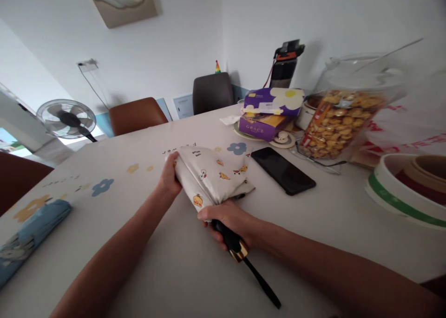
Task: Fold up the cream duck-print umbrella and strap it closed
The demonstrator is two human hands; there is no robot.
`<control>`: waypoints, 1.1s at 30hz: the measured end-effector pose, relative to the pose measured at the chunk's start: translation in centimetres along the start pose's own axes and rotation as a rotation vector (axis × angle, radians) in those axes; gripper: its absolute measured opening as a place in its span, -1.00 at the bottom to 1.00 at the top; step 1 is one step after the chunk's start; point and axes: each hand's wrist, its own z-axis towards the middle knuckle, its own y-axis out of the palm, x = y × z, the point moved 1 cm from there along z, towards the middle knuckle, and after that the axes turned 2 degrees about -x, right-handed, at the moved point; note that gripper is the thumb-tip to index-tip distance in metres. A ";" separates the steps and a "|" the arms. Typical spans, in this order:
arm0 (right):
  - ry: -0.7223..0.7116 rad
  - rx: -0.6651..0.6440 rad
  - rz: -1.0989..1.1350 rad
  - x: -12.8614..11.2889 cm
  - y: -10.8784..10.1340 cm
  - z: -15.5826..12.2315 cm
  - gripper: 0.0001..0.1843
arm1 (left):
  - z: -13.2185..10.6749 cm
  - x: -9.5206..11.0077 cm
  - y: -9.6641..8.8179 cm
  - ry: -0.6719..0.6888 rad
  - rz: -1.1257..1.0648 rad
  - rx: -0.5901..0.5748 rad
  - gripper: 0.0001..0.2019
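A folding umbrella [209,176] with cream fabric and small yellow duck prints lies tilted between my hands, its canopy gathered but loosely spread at the far end. My left hand [170,175] grips the left edge of the fabric, thumb on top and the other fingers hidden beneath. My right hand [232,220] is closed around the near end, where the fabric meets the black handle [228,236]. That handle ends in a gold band, and a black wrist strap [263,283] hangs from it toward me.
Right of the umbrella lies a black phone [283,170]. Beyond it stand purple tissue boxes [266,123], a snack jar [344,118], a dark bottle [284,67] and tape rolls [411,188]. A blue folded umbrella [33,234] rests at left on the patterned tablecloth [114,216].
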 end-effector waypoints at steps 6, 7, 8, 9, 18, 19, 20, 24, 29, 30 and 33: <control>0.029 -0.193 0.114 0.2 0.5 -0.2 -0.79 | 3.8 5.0 -3.7 0.165 -0.008 0.215 -0.87; 0.006 -0.176 0.121 0.1 0.4 -0.3 -0.79 | 4.0 5.6 -4.0 0.184 0.000 0.220 -0.88; -0.022 -0.141 0.123 0.0 0.2 -0.3 -0.78 | 4.0 5.9 -4.1 0.196 0.013 0.218 -0.88; -0.048 -0.099 0.125 -0.2 0.0 -0.3 -0.78 | 3.9 6.1 -4.1 0.201 0.030 0.211 -0.88; -0.152 0.252 0.123 -1.0 -1.3 0.1 -0.78 | -1.1 0.5 1.0 -0.180 0.354 -0.245 -0.67; -0.121 0.262 0.089 -0.8 -1.2 0.2 -0.79 | -1.7 -0.3 1.3 -0.189 0.370 -0.292 -0.67; -0.088 0.259 0.062 -0.7 -1.0 0.3 -0.79 | -2.2 -1.1 1.5 -0.186 0.367 -0.309 -0.68; -0.038 0.160 0.065 -0.4 -0.3 0.5 -0.81 | -2.6 -3.2 1.2 -0.214 0.231 -0.240 -0.64; -0.088 0.055 0.141 -0.5 -0.2 0.5 -0.81 | -2.4 -3.6 1.0 -0.168 0.131 -0.104 -0.66; -0.110 0.031 0.167 -0.5 -0.2 0.5 -0.80 | -2.6 -3.5 1.1 -0.140 0.128 -0.097 -0.66; -0.209 -0.013 0.243 -0.4 -0.1 0.6 -0.74 | -3.4 -2.9 1.6 -0.077 0.116 -0.101 -0.68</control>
